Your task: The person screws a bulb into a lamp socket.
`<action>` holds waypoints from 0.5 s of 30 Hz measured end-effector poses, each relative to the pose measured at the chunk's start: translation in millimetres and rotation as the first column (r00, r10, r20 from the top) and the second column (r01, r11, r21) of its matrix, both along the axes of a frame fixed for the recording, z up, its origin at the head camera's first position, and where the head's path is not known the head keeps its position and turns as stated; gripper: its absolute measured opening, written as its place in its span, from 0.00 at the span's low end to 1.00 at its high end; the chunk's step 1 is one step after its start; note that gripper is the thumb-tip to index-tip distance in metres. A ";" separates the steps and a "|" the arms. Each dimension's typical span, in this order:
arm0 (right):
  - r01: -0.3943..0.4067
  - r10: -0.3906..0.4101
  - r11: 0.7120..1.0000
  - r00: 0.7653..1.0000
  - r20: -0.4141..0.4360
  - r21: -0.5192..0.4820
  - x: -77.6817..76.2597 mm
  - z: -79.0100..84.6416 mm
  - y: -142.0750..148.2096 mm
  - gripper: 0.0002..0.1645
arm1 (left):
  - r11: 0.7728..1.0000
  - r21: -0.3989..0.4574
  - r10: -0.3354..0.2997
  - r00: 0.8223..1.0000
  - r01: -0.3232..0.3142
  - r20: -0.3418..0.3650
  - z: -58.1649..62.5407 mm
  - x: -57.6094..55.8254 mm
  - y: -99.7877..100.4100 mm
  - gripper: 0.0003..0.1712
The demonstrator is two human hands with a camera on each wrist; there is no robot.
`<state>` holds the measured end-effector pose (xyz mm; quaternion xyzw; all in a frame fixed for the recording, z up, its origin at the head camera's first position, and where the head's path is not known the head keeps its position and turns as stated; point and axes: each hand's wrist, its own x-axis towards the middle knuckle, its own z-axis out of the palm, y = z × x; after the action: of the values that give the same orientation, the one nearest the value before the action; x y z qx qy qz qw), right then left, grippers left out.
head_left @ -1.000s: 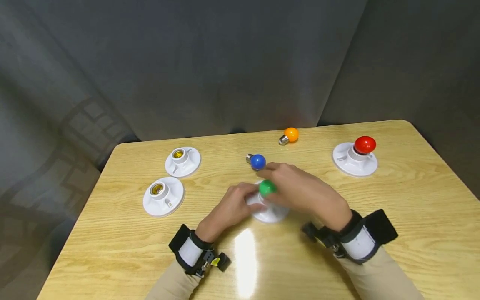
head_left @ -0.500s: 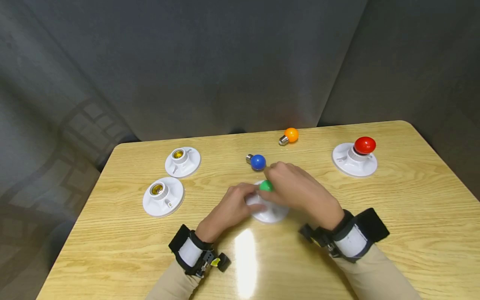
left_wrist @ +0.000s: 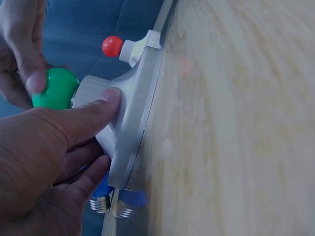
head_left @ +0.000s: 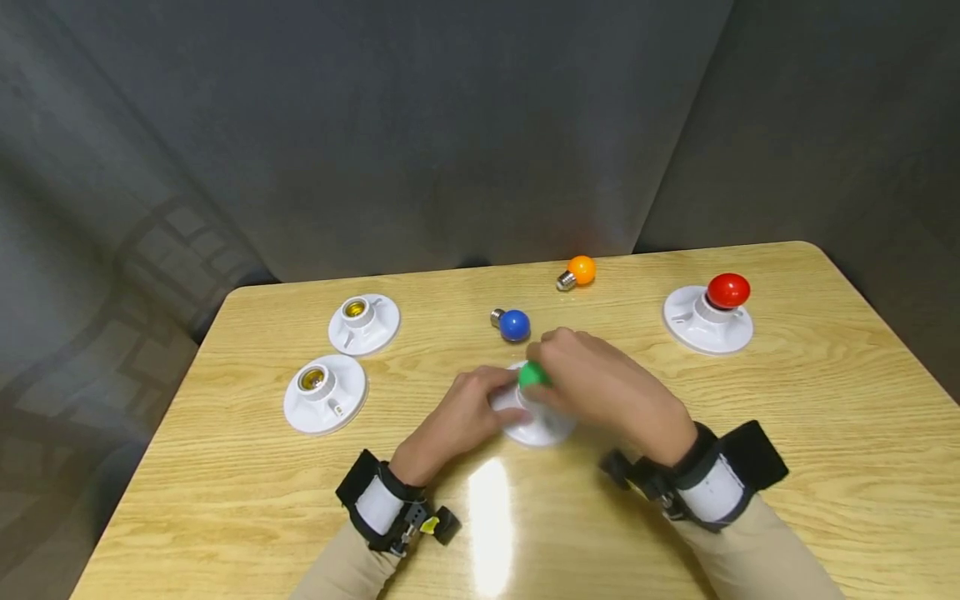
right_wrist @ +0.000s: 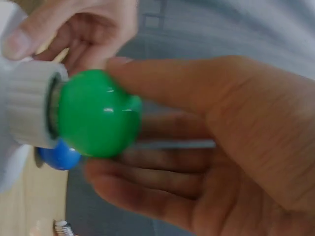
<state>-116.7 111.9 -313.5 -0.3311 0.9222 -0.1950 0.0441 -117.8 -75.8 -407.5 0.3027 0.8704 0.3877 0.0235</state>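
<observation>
A green light bulb point(right_wrist: 96, 115) sits in the socket of a white round lamp holder point(head_left: 542, 427), its metal thread partly showing at the socket's mouth in the right wrist view. My right hand point(head_left: 600, 387) pinches the bulb between thumb and fingers. With thumb and fingers about the socket, my left hand point(head_left: 461, 417) grips the lamp holder, which lies flat on the table. In the left wrist view the thumb point(left_wrist: 106, 101) presses the holder's sloping side. Just behind the holder lies a blue bulb point(head_left: 514, 325).
An orange bulb point(head_left: 581, 271) lies near the table's back edge. To the right, a red bulb point(head_left: 728, 291) stands in a white lamp holder point(head_left: 708, 337). Two bulbless holders, a rear one point(head_left: 382, 325) and a front one point(head_left: 348, 396), sit at left. A dark curtain point(head_left: 450, 133) hangs behind the table.
My right hand and wrist have shifted slightly left, then back right, while turning at the green bulb. My left hand stays on the lamp holder.
</observation>
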 end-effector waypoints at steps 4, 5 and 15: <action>0.083 -0.083 0.997 0.995 -0.051 0.001 -3.7 -5.9 -3.9 0.16 | 1.000 0.001 0.003 1.000 -0.003 0.000 -0.1 -0.7 0.7 0.23; 0.098 -0.097 0.995 0.993 -0.064 0.003 -4.1 -7.2 -4.9 0.17 | 1.000 0.001 0.005 1.000 -0.005 0.001 -0.1 -0.9 0.8 0.22; 0.036 -0.038 0.999 0.998 0.044 0.032 1.4 -0.8 -2.4 0.09 | 1.000 -0.012 0.010 1.000 -0.010 0.009 -0.2 0.3 -0.1 0.25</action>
<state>-115.3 109.5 -314.2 -0.3088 0.9299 -0.1886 0.0664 -117.4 -75.9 -407.7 0.2965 0.8740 0.3841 0.0273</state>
